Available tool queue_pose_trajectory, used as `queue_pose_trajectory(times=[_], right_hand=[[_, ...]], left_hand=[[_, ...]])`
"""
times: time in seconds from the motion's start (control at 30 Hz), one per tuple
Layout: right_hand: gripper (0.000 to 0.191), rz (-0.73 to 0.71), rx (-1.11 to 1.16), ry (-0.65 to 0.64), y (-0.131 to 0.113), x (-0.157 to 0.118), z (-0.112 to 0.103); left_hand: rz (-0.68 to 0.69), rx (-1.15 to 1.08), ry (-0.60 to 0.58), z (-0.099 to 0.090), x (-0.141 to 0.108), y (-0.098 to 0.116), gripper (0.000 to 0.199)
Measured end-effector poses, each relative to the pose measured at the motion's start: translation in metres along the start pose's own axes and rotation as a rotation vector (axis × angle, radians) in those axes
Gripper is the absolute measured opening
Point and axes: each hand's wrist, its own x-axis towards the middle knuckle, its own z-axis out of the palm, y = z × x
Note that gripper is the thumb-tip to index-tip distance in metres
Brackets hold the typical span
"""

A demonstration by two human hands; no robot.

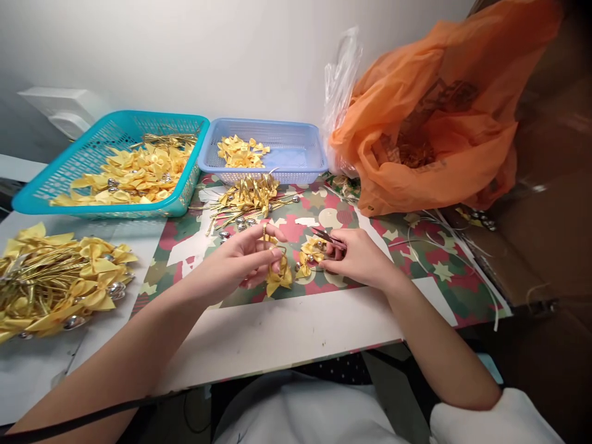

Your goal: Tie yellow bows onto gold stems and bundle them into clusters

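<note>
My left hand (247,256) pinches a yellow ribbon bow (280,282) between thumb and fingers; a thin gold tie loops near the fingertips. In my right hand (363,256) is a pair of small dark snips (327,237), blades pointing up and to the left. Yellow bows with silver bells (309,254) lie on the table just left of that hand, and its fingertips reach their edge. Beyond my left hand are several loose silver bells (240,223) and a pile of gold ties with bows (252,194).
A teal basket (187,185) of bows stands back left, beside a blue basket (296,126) with fewer bows. A large bundle of bows (65,277) lies at left. An orange plastic bag (393,185) stands back right, near white cord (481,277). Camouflage-patterned sheeting (416,246) covers the table.
</note>
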Motion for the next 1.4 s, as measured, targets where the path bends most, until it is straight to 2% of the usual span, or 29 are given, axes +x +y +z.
queue_pose_trajectory(times=[0.1, 0.2, 0.33, 0.47, 0.6, 0.77, 0.97, 1.23, 1.4], right_hand=[[0.026, 0.014, 0.045, -0.024, 0.0, -0.001, 0.0], [0.036, 0.059, 0.297, -0.044, -0.002, -0.002, 0.0], [0.051, 0.058, 0.7, -0.08, -0.007, -0.004, -0.001], [0.056, 0.012, 0.87, -0.074, -0.012, -0.004, 0.001], [0.058, -0.061, 0.936, -0.072, -0.017, -0.003, 0.006], [0.057, -0.103, 0.973, -0.082, -0.02, -0.002, 0.01], [0.057, -0.083, 1.032, -0.039, -0.02, -0.003, 0.013], [0.058, -0.04, 1.036, 0.002, -0.019, -0.003, 0.013], [0.058, -0.057, 1.05, -0.008, -0.02, -0.004, 0.013]], left_hand=[[-0.094, -0.261, 0.026, -0.003, 0.0, 0.005, 0.027], [-0.119, -0.347, 0.084, -0.003, 0.001, 0.004, 0.033], [-0.107, -0.15, 0.163, 0.009, 0.005, -0.009, 0.029], [-0.08, 0.086, 0.213, 0.03, 0.008, -0.024, 0.035], [-0.033, 0.149, 0.179, 0.04, 0.009, -0.028, 0.032], [-0.031, 0.099, 0.107, 0.036, 0.011, -0.029, 0.03], [-0.03, 0.006, 0.02, 0.033, 0.011, -0.03, 0.036], [-0.016, -0.044, 0.006, 0.033, 0.011, -0.035, 0.044], [-0.011, -0.056, 0.007, 0.033, 0.012, -0.034, 0.041]])
